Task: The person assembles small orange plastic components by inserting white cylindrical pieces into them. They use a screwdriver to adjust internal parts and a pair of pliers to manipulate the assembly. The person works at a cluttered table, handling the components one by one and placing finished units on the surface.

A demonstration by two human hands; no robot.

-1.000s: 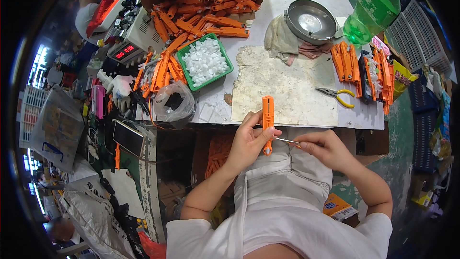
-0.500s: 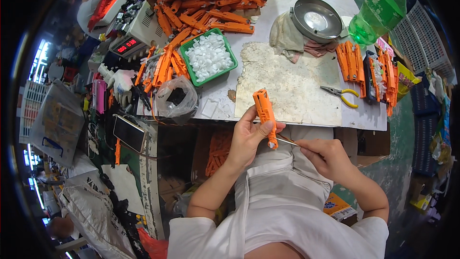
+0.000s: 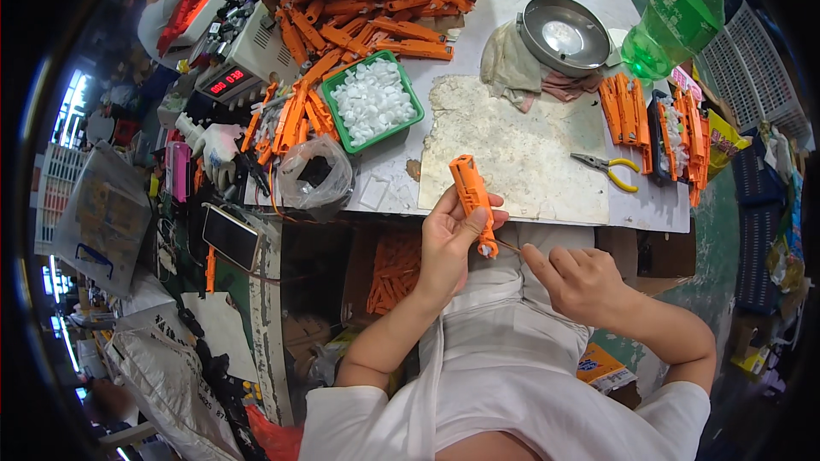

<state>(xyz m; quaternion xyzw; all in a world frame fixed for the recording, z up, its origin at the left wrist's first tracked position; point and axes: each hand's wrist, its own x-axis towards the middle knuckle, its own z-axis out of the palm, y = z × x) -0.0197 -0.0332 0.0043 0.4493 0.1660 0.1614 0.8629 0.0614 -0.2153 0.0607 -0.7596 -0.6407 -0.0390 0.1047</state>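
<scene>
My left hand point(image 3: 448, 237) is closed round a long orange plastic housing point(image 3: 471, 194), held tilted above my lap by the table's front edge. Small white bits show at the housing's lower end. To the right, my right hand point(image 3: 579, 283) pinches a thin rod-like tool point(image 3: 509, 247), mostly hidden by the fingers. The tool's exposed part reaches toward the lower end of the housing; whether it touches cannot be made out. Beyond the hands a worn pale board point(image 3: 521, 154) lies on the white table point(image 3: 649, 209).
Left on the table are a green basket point(image 3: 348, 143) of white plastic pieces, a clear bag point(image 3: 295, 192) and a heap of orange housings point(image 3: 342, 38). Yellow-handled pliers point(image 3: 622, 177), more housings point(image 3: 626, 111), a metal bowl point(image 3: 547, 13) and a green bottle point(image 3: 675, 21) stand or lie right.
My right hand has turned and shifted slightly, and less of the rod shows. The housing has risen a little in my left hand's grip.
</scene>
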